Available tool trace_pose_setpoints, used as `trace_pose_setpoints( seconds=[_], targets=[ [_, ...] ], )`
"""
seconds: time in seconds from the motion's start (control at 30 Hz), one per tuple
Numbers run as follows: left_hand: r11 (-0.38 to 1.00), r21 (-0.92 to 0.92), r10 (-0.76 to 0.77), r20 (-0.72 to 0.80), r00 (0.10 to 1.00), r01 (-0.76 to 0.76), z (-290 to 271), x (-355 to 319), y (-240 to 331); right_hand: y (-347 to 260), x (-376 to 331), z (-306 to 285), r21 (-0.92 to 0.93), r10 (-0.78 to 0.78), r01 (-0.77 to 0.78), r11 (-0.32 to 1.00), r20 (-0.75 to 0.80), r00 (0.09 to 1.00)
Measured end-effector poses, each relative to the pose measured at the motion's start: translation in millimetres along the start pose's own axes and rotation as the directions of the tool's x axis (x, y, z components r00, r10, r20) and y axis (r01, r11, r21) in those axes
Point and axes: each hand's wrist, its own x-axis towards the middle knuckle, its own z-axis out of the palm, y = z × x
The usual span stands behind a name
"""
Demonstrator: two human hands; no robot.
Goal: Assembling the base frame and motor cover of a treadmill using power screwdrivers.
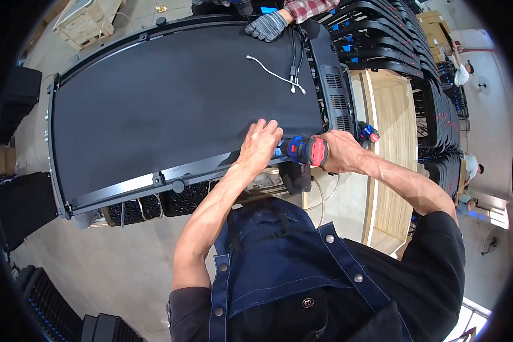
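Head view, clock read from its middle, is showing a workshop where a smooth, black, rectangular deck (182, 97) is lying toward 11. Concrete floor (137, 256) is stretching at 8, leaving stepping room; a pale wooden crate (390, 171) is standing at 3, its plank walls narrowing that side. Curved black frames (382, 34) are filling 1. At 2, by the deck's slim metal near rail (208, 167), the right hand (341, 149) is clamping a blue-and-red power drill (309, 150). At 12, the left hand (261, 142) is bunching its fingers along that edge; whether they are pinching anything, I cannot tell.
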Motion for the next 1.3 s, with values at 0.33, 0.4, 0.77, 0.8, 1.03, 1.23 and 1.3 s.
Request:
trace_pose_setpoints(
  seconds=[0.33, 0.4, 0.77, 0.8, 1.03, 1.23, 1.3],
  targets=[
    [0.874, -0.110, -0.476, 0.003, 0.879, 0.474, 33.1, -171.4, 25.7, 1.2, 1.8, -8.1, -0.021, 0.168, -0.166, 0.986, 0.143, 0.975],
    [0.716, 0.174, -0.698, 0.196, 0.688, 0.676, 99.0, -232.9, -29.5, -0.2, -0.1, -8.0, -0.030, 0.098, -0.095, 0.995, 0.108, 0.989],
    [0.680, 0.405, -0.732, 0.332, 0.594, 0.612, 134.7, -263.3, -77.9, 37.9, -61.3, 25.7, 0.281, -0.079, 0.135, 0.950, -0.202, 0.976],
    [0.689, 0.356, -0.724, 0.299, 0.622, 0.631, 134.0, -269.8, -82.0, 43.7, -69.5, 33.9, 0.334, -0.072, 0.135, 0.933, -0.194, 0.978],
    [0.512, -0.012, -0.857, 0.071, 0.511, 0.859, 117.9, -279.3, -69.7, 32.4, -88.8, 99.1, 0.732, -0.008, 0.095, 0.674, -0.122, 0.992],
    [-0.134, -0.778, -0.906, 0.347, 0.241, 0.614, 93.4, -257.7, -40.9, 28.1, -70.3, 157.8, 0.813, -0.086, 0.106, 0.573, -0.069, 0.994],
    [-0.406, -0.875, -0.823, 0.476, 0.310, 0.265, 72.6, -231.9, -8.8, 25.5, -63.6, 163.6, 0.776, -0.157, 0.179, 0.604, -0.105, 0.982]
  ],
)
